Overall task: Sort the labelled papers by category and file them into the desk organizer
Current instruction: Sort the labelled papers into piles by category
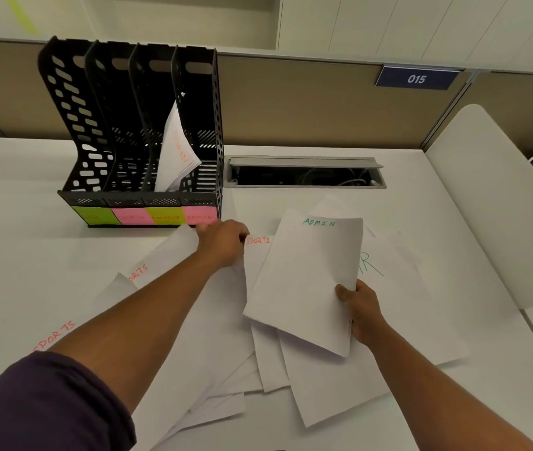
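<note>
Papers marked SPORTS (53, 336) lie loose at the desk's left, three labels readable, a fourth (258, 240) beside the left hand (222, 244), whose fingers curl onto a sheet's (213, 288) edge. Behind it stands the organizer (134, 131): four slots, four sticky labels, one filed bundle (175, 151). Rightward, the right hand (361, 312) pinches the ADMIN stack (307, 281), long axis pointing away, its slot up-left, nearer the left hand.

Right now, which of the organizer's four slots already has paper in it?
The third slot from the left, above the yellow-green FINANCE sticky label: white sheets lean inside it, while the other three look empty.
</note>
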